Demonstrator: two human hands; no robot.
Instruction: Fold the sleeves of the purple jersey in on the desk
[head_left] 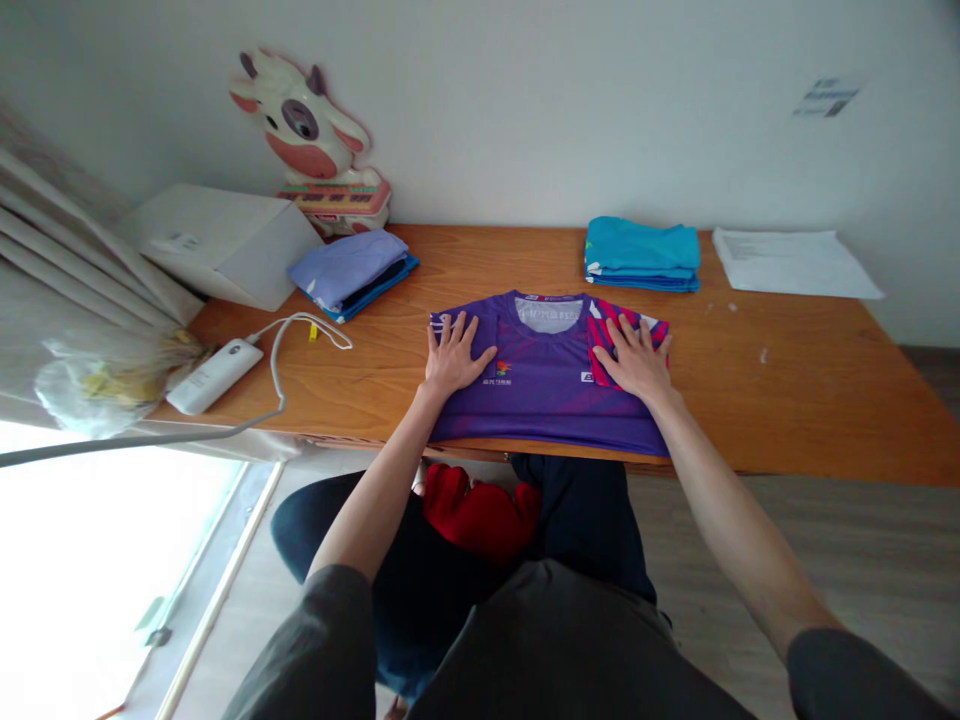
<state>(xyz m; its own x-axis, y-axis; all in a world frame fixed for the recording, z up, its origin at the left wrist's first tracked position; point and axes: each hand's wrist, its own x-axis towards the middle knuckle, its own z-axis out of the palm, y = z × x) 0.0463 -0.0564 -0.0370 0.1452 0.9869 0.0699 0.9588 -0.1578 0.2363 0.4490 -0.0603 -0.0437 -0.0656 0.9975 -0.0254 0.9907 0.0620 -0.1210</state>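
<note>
A purple shirt (pixel 551 400) lies folded on the wooden table at its front edge, collar toward the wall. Its sleeves are laid inward over the front, the right one patterned in pink. My left hand (pixel 455 358) rests flat with fingers spread on the shirt's left sleeve. On the pink sleeve at the other side lies my right hand (pixel 636 358), palm down and fingers apart. Neither hand grips the cloth.
Folded blue clothes (pixel 641 255) and white papers (pixel 795 262) lie along the back of the table (pixel 810 390). At the left are folded lilac clothes (pixel 352 268), a white box (pixel 225 240), a cow toy (pixel 307 130), a white power strip (pixel 215 376) with cable, and a plastic bag (pixel 112 385).
</note>
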